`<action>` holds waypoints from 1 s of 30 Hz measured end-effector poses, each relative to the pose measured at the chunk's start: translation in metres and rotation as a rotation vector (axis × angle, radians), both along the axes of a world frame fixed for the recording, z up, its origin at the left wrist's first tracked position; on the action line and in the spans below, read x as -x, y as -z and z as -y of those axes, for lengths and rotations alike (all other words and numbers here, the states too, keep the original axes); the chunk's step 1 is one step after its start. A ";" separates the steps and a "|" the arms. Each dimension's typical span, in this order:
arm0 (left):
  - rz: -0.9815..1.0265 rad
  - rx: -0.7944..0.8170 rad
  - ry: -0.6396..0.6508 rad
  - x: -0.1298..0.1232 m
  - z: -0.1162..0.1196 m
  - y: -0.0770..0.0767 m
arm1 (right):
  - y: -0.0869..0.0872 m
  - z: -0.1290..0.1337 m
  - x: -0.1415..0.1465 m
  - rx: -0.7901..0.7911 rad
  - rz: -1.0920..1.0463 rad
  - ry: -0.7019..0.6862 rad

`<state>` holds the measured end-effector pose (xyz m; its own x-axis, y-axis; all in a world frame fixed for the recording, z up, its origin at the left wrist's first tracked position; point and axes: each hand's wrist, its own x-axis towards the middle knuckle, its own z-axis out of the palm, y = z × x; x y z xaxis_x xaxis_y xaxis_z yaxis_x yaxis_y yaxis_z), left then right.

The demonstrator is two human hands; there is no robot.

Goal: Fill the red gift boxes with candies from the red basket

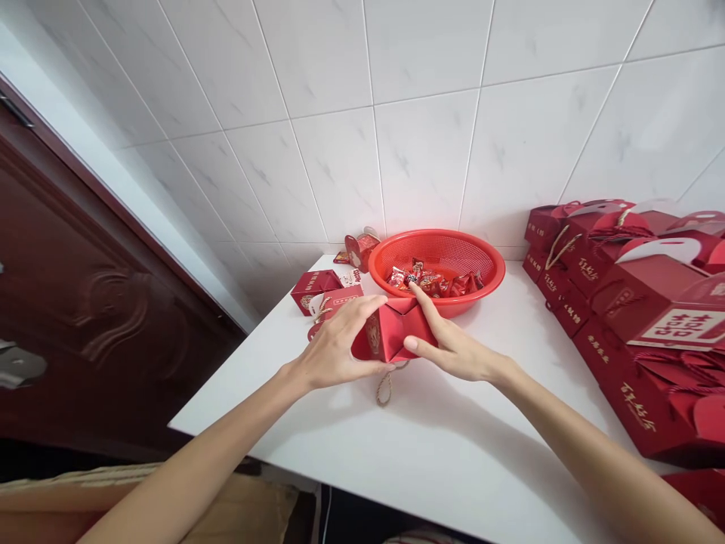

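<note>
Between my two hands is a red paper gift box (399, 329), held a little above the white table, with a loop of twisted cord (384, 389) hanging below it. My left hand (340, 340) wraps the box's left side, thumb below and fingers above. On the right side, my right hand (453, 344) grips it with thumb and forefinger on its edges. Just behind the box stands a red plastic basket (481, 298) with several red-wrapped sweets (436, 283) in it. Small red boxes (316, 287) lie beyond my left hand.
Many red gift boxes with cord handles (615, 378) are stacked along the right side of the white table (498, 461). A small red package (362, 249) sits left of the basket by the tiled wall (424, 166). A dark red door (102, 302) is at the left.
</note>
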<state>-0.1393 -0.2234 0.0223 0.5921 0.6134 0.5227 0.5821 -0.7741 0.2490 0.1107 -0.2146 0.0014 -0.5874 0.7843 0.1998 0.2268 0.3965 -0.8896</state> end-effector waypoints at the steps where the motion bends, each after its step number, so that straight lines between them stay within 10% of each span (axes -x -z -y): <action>1: 0.015 0.004 -0.006 0.001 0.000 0.000 | -0.001 0.001 0.001 0.037 -0.022 0.004; 11: 0.156 -0.180 0.208 0.002 -0.006 0.000 | 0.002 -0.009 -0.003 0.292 -0.271 -0.046; 17: 0.122 -0.106 0.145 0.003 -0.011 0.004 | 0.001 -0.011 -0.003 0.192 -0.351 -0.070; 30: 0.438 0.828 0.202 0.030 -0.027 0.007 | 0.008 -0.004 0.010 0.099 -0.302 -0.010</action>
